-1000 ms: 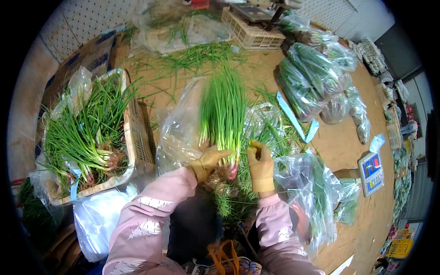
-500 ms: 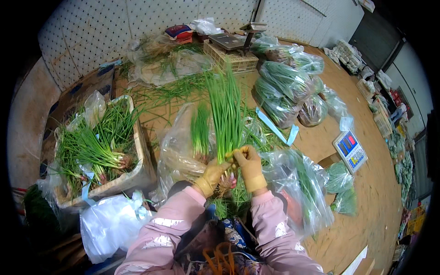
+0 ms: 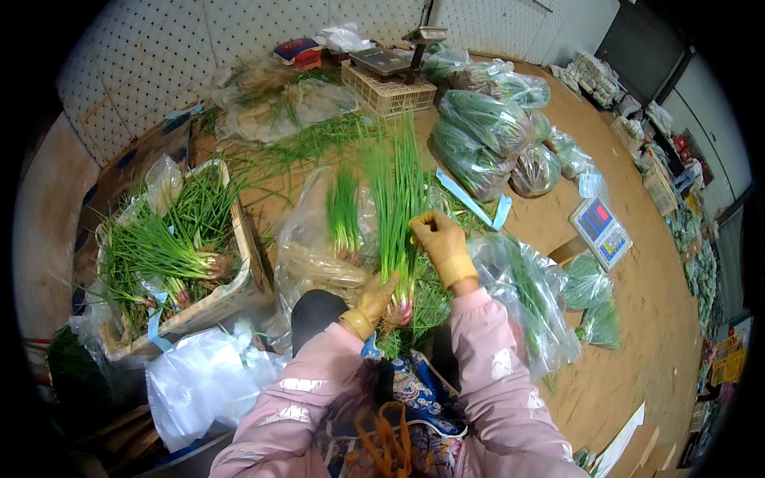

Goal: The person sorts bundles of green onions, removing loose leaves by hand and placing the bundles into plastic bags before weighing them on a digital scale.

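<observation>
Yellowish work gloves cover both my hands. My left hand (image 3: 374, 301) is wrapped round the lower stalks of a bunch of spring onions (image 3: 397, 215), close to its reddish bulbs and roots. The bunch stands with its green tops pointing away from me. Up along the right edge of the stalks, my right hand (image 3: 442, 241) has its thumb and fingers pinched together; what lies between them is too small to make out. A smaller bunch of spring onions (image 3: 343, 215) lies just left of mine, on a clear plastic sheet (image 3: 299, 259).
At left stands a white crate (image 3: 253, 271) heaped with spring onions, with white plastic bags (image 3: 199, 386) in front. Filled clear bags (image 3: 482, 131) are piled at the far right. A digital scale display (image 3: 602, 231) stands at right; a platform scale (image 3: 381, 62) rests on a crate behind.
My right hand has moved from the base of the bunch up along its right side. My left hand keeps its hold near the roots. The whole view has shifted slightly.
</observation>
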A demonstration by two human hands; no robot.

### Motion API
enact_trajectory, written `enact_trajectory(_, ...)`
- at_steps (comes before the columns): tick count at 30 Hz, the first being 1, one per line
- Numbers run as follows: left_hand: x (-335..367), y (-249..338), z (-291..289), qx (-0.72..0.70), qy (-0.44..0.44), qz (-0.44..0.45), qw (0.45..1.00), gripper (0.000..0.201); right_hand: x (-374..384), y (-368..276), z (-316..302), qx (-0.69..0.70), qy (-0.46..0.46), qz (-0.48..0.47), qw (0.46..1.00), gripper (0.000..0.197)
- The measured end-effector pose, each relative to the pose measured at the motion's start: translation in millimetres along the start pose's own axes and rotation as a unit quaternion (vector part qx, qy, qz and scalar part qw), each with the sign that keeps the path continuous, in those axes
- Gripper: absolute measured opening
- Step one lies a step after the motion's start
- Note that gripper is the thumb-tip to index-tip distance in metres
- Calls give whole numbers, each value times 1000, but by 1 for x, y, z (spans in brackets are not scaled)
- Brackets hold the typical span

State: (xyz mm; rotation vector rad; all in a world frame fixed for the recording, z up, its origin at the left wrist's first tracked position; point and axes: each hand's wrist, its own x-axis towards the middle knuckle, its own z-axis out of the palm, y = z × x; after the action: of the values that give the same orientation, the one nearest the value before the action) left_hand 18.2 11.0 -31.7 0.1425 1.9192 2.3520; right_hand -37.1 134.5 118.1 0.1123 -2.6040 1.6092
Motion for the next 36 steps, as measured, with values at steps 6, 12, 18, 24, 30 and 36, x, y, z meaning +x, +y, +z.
enact_trajectory(6,-17,43,7,128,17,-26,991,48,-9,16,13,-152,-98,76,981,38)
enact_trajectory(12,-12,19,-1,84,20,-25,996,49,-15,12,30,-206,-69,-13,976,32)
enact_trajectory(18,-15,34,6,100,54,-9,993,40,-40,10,31,-254,25,-193,947,24)
enact_trajectory(24,3,-16,-15,-154,-30,-30,987,42,-36,-3,0,463,-41,76,882,20)
enact_trajectory(30,-17,48,5,-313,-135,-116,933,36,-5,21,-7,-10,51,76,996,32)
enact_trajectory(36,-4,24,-1,-217,-35,-106,970,30,3,5,12,-272,-14,-59,960,31)
